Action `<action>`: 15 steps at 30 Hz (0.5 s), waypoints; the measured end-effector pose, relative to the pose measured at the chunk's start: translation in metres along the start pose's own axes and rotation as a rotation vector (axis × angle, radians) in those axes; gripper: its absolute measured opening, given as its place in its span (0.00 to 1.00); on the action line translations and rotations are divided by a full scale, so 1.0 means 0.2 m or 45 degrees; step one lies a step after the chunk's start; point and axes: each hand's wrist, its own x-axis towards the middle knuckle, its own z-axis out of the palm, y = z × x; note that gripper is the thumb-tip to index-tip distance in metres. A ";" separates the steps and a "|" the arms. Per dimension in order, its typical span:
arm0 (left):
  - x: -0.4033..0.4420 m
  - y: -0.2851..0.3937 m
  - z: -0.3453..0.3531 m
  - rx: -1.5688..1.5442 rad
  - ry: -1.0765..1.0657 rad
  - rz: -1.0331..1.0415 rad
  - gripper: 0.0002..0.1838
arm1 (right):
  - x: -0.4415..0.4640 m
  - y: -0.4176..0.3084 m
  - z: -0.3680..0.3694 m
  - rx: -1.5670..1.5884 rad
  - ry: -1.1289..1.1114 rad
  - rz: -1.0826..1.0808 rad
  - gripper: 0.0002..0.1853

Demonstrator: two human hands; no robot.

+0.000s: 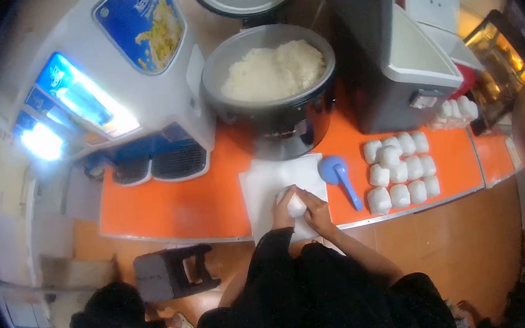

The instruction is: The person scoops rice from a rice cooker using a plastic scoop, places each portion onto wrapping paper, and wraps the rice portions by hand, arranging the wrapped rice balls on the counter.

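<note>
Both of my hands are closed around a white paper-wrapped bundle; what is inside it is hidden. My left hand grips its left side, and my right hand presses on its right side, fingertips meeting near the top. Beneath them lies a stack of white paper sheets at the counter's front edge. To the right of the paper rests a blue rice paddle. Farther right, several similar white bundles sit in rows, one on top of the others. Behind the paper stands a black rice cooker, uncovered and heaped with white rice.
The orange counter carries a drink dispenser at left and a large grey box at right. More white bundles are beside the box. A dark stool and a crouching person are at lower left.
</note>
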 end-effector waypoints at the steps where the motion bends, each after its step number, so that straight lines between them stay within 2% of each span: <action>1: 0.03 -0.02 0.00 0.183 -0.089 0.124 0.27 | 0.00 -0.03 -0.01 0.137 0.016 0.190 0.33; 2: 0.06 -0.04 0.00 0.357 -0.160 0.259 0.30 | 0.01 -0.03 -0.03 0.216 0.058 0.205 0.33; 4: -0.12 0.15 0.23 1.207 -0.264 0.739 0.36 | -0.01 -0.02 -0.08 0.364 0.154 0.243 0.33; 5: -0.15 0.15 0.28 1.276 -0.267 0.761 0.44 | -0.04 0.03 -0.07 0.517 0.197 0.317 0.29; 7: -0.12 0.10 0.42 0.387 -0.007 0.183 0.48 | -0.10 0.09 -0.12 1.020 0.187 0.624 0.27; 10: -0.20 0.11 0.65 0.158 0.125 -0.201 0.35 | -0.10 0.02 -0.17 1.199 0.496 0.755 0.24; 12: -0.27 0.13 0.81 0.055 0.193 -0.331 0.30 | -0.09 -0.04 -0.24 0.688 0.633 0.805 0.26; 13: -0.20 0.01 0.78 0.068 0.086 -0.374 0.29 | -0.12 0.04 -0.25 0.683 0.703 0.888 0.28; 14: -0.13 -0.11 0.75 0.083 -0.022 -0.414 0.31 | -0.15 0.09 -0.30 0.868 0.750 0.958 0.26; 15: -0.03 -0.31 0.67 0.107 -0.140 -0.339 0.31 | -0.18 0.14 -0.37 1.056 0.790 1.021 0.25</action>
